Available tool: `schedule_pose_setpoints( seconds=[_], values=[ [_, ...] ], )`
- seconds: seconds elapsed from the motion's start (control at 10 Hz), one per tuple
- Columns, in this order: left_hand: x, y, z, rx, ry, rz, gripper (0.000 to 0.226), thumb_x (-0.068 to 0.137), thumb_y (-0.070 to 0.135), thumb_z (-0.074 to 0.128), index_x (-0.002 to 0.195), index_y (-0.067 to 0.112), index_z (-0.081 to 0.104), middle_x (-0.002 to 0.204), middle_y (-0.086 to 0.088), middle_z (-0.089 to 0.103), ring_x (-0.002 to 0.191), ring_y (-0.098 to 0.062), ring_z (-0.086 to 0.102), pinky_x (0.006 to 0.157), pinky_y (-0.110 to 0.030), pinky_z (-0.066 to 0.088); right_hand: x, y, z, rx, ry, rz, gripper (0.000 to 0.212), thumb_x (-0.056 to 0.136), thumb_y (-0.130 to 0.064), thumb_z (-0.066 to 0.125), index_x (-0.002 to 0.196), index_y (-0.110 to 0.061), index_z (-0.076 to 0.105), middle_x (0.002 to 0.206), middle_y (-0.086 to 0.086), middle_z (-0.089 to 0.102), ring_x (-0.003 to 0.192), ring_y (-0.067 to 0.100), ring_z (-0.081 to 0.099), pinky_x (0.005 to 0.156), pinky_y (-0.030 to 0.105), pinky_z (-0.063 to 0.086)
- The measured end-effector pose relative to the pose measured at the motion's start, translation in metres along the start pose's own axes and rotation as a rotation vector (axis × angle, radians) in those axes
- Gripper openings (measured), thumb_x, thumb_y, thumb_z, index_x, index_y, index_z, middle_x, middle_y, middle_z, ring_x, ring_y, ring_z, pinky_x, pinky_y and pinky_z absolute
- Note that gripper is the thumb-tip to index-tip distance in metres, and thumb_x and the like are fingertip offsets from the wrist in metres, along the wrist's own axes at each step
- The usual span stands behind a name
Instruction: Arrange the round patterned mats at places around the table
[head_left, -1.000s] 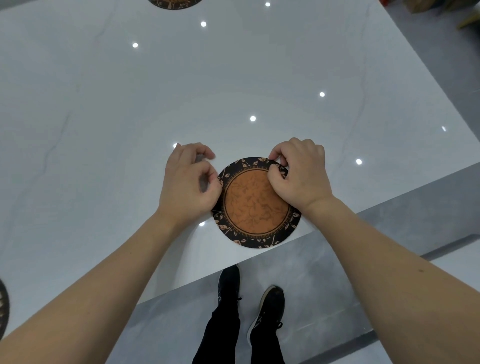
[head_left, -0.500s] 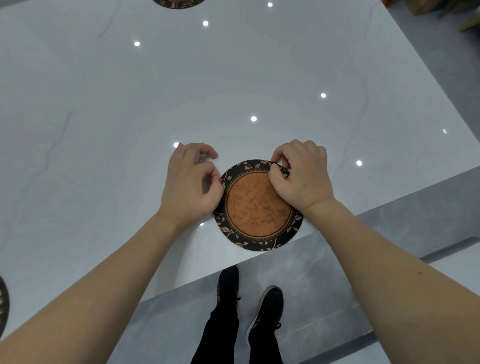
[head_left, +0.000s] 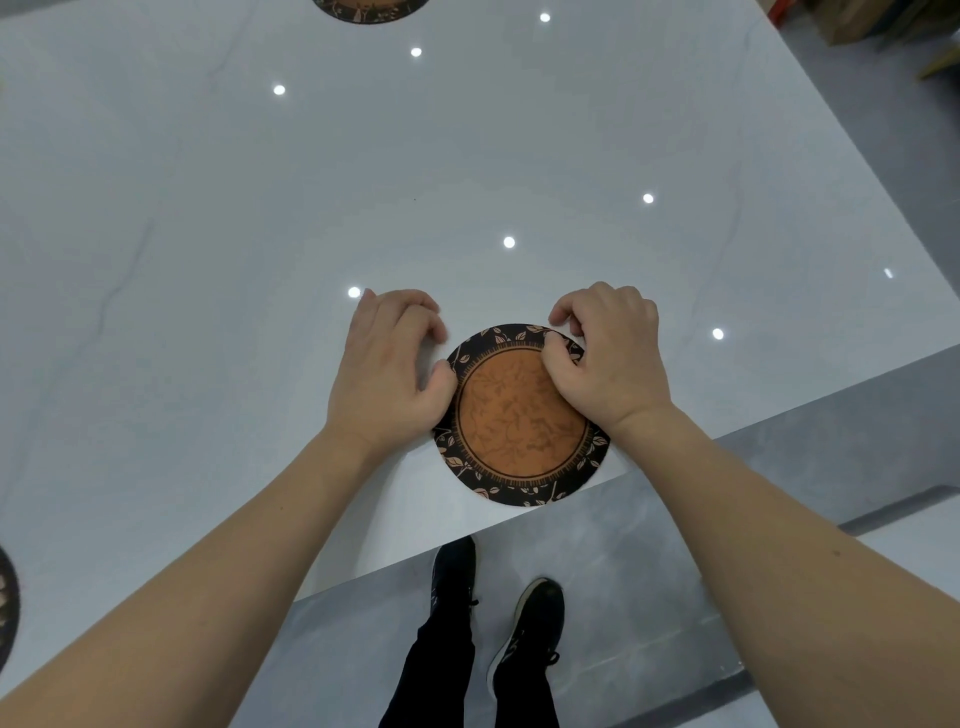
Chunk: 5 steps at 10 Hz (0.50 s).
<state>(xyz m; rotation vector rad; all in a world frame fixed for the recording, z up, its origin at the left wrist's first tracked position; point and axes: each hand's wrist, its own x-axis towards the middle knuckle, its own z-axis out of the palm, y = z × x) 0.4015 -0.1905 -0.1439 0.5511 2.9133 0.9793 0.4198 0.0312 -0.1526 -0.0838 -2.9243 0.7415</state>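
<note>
A round mat (head_left: 519, 431) with an orange centre and a black leaf-patterned border lies flat on the glossy white table (head_left: 260, 260), close to its near edge. My left hand (head_left: 389, 374) rests at the mat's left rim, thumb touching the border and fingers curled on the tabletop. My right hand (head_left: 608, 364) pinches the mat's upper right rim between thumb and fingers. A second mat (head_left: 369, 9) shows partly at the table's far edge. A third mat (head_left: 6, 608) is cut off at the left edge of the view.
The table's near edge runs diagonally just below the mat, with grey floor (head_left: 675, 571) beyond it. My two black shoes (head_left: 493, 608) stand on that floor under the edge. Boxes (head_left: 862, 21) sit at the far right corner.
The fingers of both hands have loosened and spread a little at the mat's rim. The mat stays where it was.
</note>
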Motion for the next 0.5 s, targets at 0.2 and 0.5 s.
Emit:
schedule_pose_setpoints(
  seconds=[0.2, 0.5],
  values=[
    [0.000, 0.002, 0.000, 0.030, 0.021, 0.010, 0.029, 0.080, 0.016, 0.055, 0.107, 0.006, 0.059, 0.120, -0.006, 0.058, 0.118, -0.024, 0.049, 0.119, -0.040, 0.021, -0.002, -0.001, 0.000, 0.035, 0.032, -0.017, 0.030, 0.082, -0.030, 0.053, 0.109, -0.017, 0.059, 0.116, -0.002, 0.056, 0.113, 0.019, 0.047, 0.100, 0.027, 0.027],
    [0.007, 0.003, -0.017, -0.058, 0.117, -0.018, 0.035, 0.090, 0.015, 0.053, 0.121, 0.000, 0.055, 0.133, -0.015, 0.052, 0.127, -0.029, 0.044, 0.112, -0.037, 0.031, 0.008, -0.006, -0.020, 0.272, 0.052, 0.003, 0.038, 0.089, -0.026, 0.051, 0.123, -0.009, 0.056, 0.128, 0.005, 0.056, 0.121, 0.021, 0.048, 0.108, 0.032, 0.029]
  ],
)
